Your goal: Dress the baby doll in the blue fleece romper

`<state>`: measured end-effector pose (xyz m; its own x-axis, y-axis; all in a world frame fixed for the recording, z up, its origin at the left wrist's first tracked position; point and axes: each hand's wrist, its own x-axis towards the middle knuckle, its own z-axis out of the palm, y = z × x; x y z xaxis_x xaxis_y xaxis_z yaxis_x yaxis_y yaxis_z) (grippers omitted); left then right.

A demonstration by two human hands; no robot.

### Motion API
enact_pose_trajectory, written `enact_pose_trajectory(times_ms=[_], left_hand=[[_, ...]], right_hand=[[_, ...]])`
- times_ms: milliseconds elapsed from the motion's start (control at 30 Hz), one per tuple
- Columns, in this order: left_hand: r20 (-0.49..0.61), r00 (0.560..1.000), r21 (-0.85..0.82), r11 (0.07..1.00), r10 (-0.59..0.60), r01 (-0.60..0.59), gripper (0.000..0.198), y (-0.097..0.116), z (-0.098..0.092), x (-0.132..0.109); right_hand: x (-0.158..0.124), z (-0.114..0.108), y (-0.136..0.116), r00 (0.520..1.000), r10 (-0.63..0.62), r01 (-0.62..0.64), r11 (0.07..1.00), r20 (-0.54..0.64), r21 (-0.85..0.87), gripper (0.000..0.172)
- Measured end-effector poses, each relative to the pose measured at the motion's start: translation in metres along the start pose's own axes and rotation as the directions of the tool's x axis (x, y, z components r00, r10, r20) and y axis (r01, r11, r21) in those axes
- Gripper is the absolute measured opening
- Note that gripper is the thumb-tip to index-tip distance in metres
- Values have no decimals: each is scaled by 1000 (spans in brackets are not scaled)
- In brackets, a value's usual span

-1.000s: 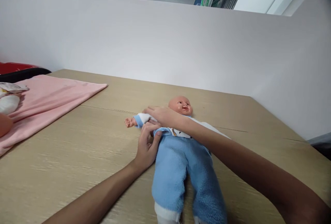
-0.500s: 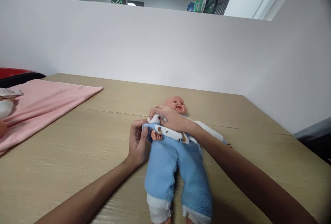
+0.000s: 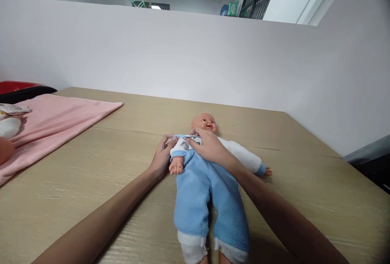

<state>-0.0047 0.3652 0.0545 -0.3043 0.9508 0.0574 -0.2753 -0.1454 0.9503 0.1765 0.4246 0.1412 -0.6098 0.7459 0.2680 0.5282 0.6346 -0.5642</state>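
The doll [image 3: 207, 187] lies head-away on the bench [image 3: 91, 166], left hand [image 3: 162, 157] clasping its shoulder, right hand [image 3: 211, 148] on its chest, grip unclear

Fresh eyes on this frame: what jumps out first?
The baby doll in a blue fleece suit, lying on its back in the middle of the wooden table with its head toward the white wall. The left hand is at the doll's shoulder and the right hand lies across its chest, just under the chin. A pink cloth is spread at the table's left end.
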Motion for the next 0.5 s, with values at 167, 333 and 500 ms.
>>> enact_pose_trajectory(times_ms=[167,333,500], left_hand=[[64,998,7,1000,-27,27,51,0,-5,8],[124,988,-41,994,-93,99,55,1,-9,19],[227,959,-103,975,-167,194,47,-4,-2,40]], right_hand=[[6,17,16,996,75,-74,997,-42,36,14],[7,17,23,997,83,-83,991,8,110,19],[12,7,22,997,73,-75,991,20,111,18]])
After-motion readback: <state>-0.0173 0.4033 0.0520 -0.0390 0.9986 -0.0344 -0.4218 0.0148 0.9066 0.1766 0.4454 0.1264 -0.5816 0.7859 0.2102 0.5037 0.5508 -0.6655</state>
